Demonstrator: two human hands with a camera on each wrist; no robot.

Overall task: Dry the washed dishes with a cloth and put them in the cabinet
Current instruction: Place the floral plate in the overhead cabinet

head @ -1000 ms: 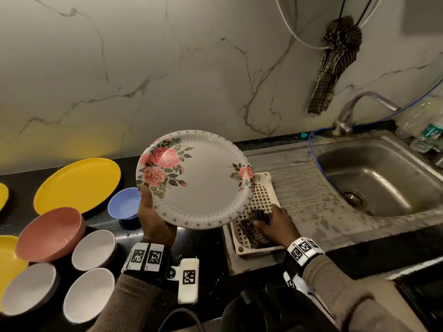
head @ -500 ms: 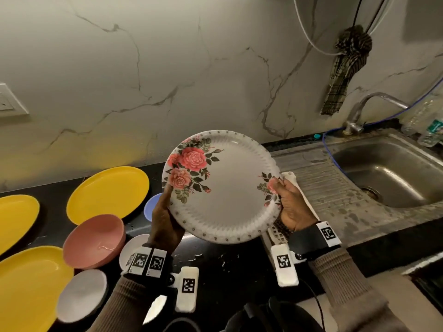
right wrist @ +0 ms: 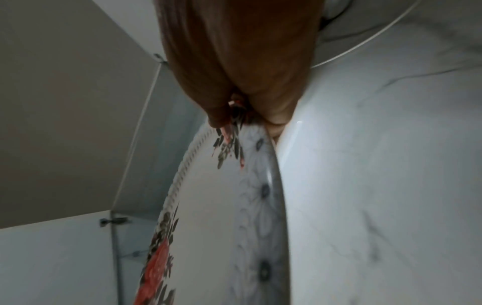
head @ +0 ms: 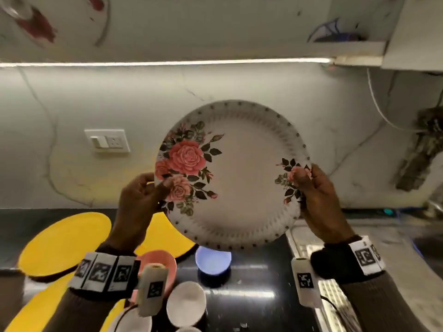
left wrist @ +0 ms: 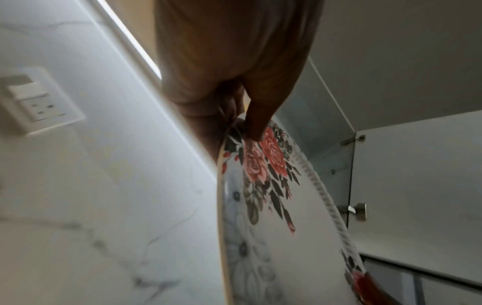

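A round white plate with pink roses (head: 239, 178) is held up in front of the marble wall, its face toward me. My left hand (head: 148, 190) grips its left rim, thumb on the rose print. My right hand (head: 309, 183) grips the right rim, thumb on the small flower. In the left wrist view the plate (left wrist: 263, 216) appears edge-on under the left hand (left wrist: 242, 115). The right wrist view shows the plate (right wrist: 221, 216) below the right hand (right wrist: 242, 111). An overhead cabinet (head: 167, 27) runs above. A checked cloth (head: 422, 152) hangs at the far right.
On the black counter below lie yellow plates (head: 62, 245), a pink bowl (head: 158, 262), a blue bowl (head: 213, 259) and white bowls (head: 187, 303). A wall socket (head: 107, 141) sits left of the plate. A glass cabinet door with hinges (left wrist: 352, 175) stands open above.
My right hand left the dark cloth on the drying rack and took the plate's right rim. Both hands have lifted the plate, and my view has tilted up toward the overhead cabinet.
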